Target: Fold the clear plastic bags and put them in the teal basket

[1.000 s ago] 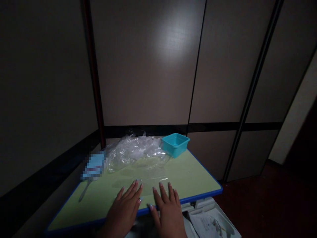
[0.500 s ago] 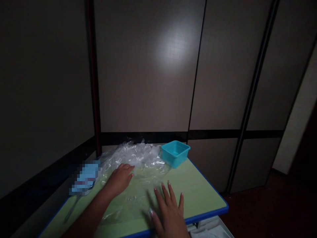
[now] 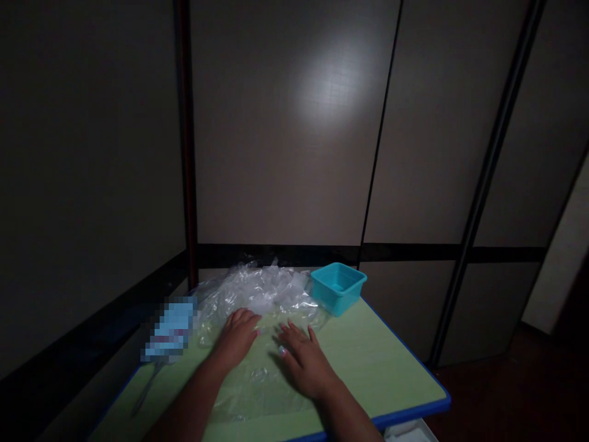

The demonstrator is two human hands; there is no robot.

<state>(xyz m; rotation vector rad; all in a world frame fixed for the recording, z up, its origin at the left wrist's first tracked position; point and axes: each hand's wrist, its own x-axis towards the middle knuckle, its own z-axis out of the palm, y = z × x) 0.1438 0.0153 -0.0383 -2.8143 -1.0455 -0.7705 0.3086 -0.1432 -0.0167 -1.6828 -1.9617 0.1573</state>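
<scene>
A clear plastic bag [image 3: 257, 288] lies over the table, bunched at the back and spread flat towards the front. My left hand [image 3: 238, 334] rests palm down on the bag, close to the crumpled part, with its fingers stretched out. To its right, my right hand [image 3: 304, 359] is over the flat part of the plastic, fingers apart and holding nothing. Whether the right palm touches the plastic I cannot tell.
A turquoise plastic basket [image 3: 338, 291] stands at the table's back right corner. A blurred-out blue item [image 3: 172, 328] with a thin handle-like part lies at the left edge. The green table [image 3: 391, 374] has a blue rim. Dark wardrobe panels [image 3: 285, 153] rise behind it.
My right hand has moved forward from the table's front edge onto the bag, nearer my left hand. The left hand stays by the crumpled plastic. The view has shifted slightly.
</scene>
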